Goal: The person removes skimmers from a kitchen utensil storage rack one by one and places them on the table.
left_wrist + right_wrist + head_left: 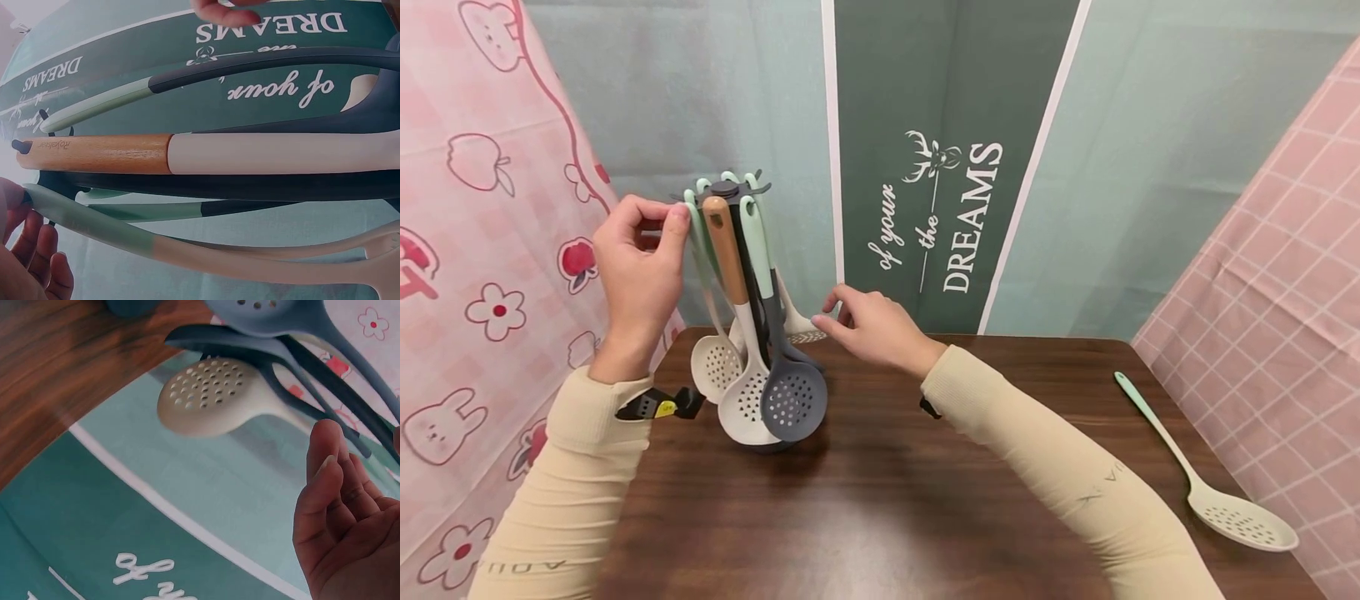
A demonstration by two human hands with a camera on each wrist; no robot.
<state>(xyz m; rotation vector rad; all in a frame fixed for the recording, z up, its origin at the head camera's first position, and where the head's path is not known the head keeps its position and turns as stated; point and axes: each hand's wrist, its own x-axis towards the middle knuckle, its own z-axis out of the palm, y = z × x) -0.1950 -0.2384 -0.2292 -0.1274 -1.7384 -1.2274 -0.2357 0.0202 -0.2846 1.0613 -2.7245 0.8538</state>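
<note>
A dark rotating-style rack (725, 190) stands at the left of the table, hung with several kitchen utensils. My left hand (640, 267) pinches the hole end of a mint-green handle, which runs down to a cream slotted spoon (717, 367). In the left wrist view, thumb and fingers meet at that handle's tip (94, 219). Beside it hang a white skimmer (748, 408) with a wooden handle and a dark grey skimmer (795, 402). Right of the rack, my right hand (880, 329) holds nothing, its fingers loosely bent near another cream slotted utensil (206, 397).
On the far right of the brown wooden table (880, 483) lies a cream slotted spoon (1243, 517) with a mint handle. A green printed cloth (955, 83) hangs behind, and pink patterned cloths (497, 250) flank the table.
</note>
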